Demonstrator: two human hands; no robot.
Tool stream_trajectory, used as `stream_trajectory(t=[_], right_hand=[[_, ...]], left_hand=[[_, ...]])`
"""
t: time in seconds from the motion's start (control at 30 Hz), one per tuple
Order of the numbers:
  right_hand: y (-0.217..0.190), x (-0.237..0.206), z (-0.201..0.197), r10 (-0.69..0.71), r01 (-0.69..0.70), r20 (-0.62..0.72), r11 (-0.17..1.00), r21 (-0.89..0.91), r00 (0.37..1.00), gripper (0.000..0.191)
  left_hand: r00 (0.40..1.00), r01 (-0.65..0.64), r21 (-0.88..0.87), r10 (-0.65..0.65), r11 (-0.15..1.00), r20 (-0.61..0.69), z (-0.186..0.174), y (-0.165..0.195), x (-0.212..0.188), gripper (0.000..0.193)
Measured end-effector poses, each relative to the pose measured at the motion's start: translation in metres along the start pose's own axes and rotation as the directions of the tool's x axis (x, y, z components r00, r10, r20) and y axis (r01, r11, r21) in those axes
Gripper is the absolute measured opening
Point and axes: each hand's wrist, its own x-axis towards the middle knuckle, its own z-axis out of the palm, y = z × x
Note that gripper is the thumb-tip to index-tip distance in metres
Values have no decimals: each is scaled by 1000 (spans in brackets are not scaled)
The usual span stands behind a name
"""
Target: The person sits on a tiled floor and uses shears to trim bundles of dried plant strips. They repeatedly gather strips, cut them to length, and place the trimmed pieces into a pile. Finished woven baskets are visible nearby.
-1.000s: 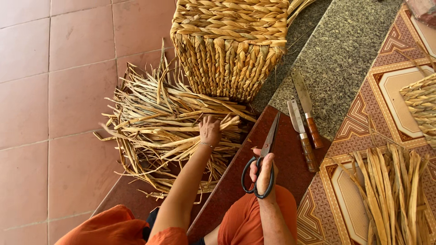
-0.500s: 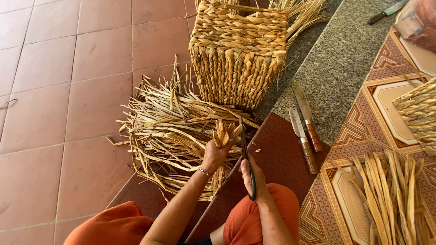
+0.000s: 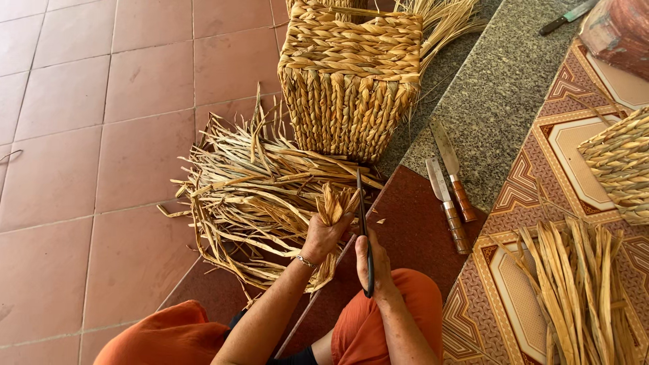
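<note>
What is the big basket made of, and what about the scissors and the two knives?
The basket looks woven from dried plant fibre, maybe straw or reed: pale tan, matte, twisted into braids. The scissors in the right hand look like dark metal, thin and dull, though the handle could be coated. The two knives seem to have grey metal blades and reddish-brown handles, probably wood.

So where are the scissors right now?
In the head view, just below the middle, the black scissors are in the right hand, pointing up beside the straw bunch that the left hand grips.
</note>
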Motion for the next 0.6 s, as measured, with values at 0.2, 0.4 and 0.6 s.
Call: stream_trajectory(t=[0.2, 0.4, 0.6], right_hand=[[-1, -1, 0, 19, -19, 17, 1000, -16, 1000, 61], [-16, -1, -6, -7, -10, 115, 989, 145, 993, 74], [-23, -4, -10, -2, -5, 114, 998, 61, 994, 72]], left_hand=[[999, 46, -133, -42, 990, 28, 2, 2, 1, 13], [993, 67, -155, -81, 986, -84, -7, 5, 4, 15], [993, 92, -108, -99, 990, -61, -12, 3, 2, 23]])
